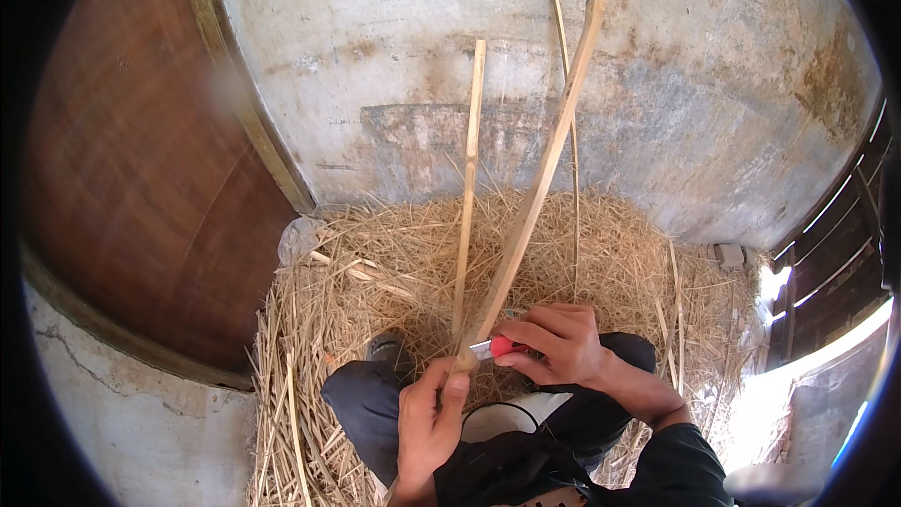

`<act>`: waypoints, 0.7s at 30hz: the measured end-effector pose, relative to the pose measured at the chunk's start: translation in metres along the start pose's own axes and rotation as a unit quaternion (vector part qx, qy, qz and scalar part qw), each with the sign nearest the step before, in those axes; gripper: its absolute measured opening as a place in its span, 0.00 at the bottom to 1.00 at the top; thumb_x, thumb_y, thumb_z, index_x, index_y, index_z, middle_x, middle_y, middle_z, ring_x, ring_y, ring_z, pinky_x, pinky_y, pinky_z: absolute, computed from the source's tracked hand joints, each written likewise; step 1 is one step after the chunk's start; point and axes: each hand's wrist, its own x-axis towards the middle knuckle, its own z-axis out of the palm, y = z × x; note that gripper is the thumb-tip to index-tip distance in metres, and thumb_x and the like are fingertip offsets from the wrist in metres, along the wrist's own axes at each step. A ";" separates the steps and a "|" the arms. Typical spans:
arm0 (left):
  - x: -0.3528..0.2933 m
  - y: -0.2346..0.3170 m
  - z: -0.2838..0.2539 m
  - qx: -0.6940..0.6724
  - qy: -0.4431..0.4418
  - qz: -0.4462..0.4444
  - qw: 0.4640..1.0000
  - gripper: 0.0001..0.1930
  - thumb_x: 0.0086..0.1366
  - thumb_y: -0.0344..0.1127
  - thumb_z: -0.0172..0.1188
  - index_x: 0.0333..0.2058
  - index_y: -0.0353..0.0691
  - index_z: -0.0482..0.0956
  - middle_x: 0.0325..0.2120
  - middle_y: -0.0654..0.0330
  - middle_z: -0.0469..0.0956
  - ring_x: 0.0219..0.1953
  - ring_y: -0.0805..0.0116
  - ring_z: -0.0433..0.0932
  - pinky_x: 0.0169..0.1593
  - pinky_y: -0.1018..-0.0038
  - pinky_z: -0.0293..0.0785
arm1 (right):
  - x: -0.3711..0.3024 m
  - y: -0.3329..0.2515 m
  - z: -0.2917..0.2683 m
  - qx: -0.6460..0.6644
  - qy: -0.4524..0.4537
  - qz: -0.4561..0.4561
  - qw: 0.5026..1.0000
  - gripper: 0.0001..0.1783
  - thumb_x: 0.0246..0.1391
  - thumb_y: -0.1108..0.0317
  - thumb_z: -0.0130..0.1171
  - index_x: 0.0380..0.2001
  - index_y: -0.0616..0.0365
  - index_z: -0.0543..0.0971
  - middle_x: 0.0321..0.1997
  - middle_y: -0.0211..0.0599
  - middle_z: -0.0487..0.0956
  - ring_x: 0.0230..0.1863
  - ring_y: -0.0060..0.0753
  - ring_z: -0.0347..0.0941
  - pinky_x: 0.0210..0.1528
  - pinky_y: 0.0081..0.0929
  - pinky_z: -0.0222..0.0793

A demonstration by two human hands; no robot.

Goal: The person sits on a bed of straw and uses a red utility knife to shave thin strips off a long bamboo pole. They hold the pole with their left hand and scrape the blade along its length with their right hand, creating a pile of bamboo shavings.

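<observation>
Gripping the thick wooden pole near its bottom end, the L hand is closed w/ thumb along that end. The R hand, just R of the pole, has its fingers curled round a red-handled cutter; its short metal blade is up against the pole just above the L hand, tho exact edge contact is too small to tell. Pole slants up & R from the L hand, btwn the person's knees, its top end in front of the stained concrete wall; can't tell if it touches. A slimmer stick stands L of the pole; a thin stick crosses behind its upper pt. Straw is spread under & both sides of the pole. Far L of the pole: brown wooden panel w/ a pale wood frame. Well R of it: grey block by the wall's foot, plus dark slatted boards w/ light coming thru the gaps.
</observation>
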 end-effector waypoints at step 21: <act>-0.024 -0.013 0.018 0.058 0.037 0.034 0.997 0.18 0.79 0.37 0.59 0.56 0.28 0.83 0.21 0.66 0.74 0.26 0.82 0.69 0.30 0.78 0.65 | 0.005 0.024 -0.026 -0.042 0.099 0.130 0.986 0.14 0.56 0.64 0.77 0.43 0.59 0.88 0.32 0.39 0.85 0.26 0.38 0.83 0.28 0.31 0.78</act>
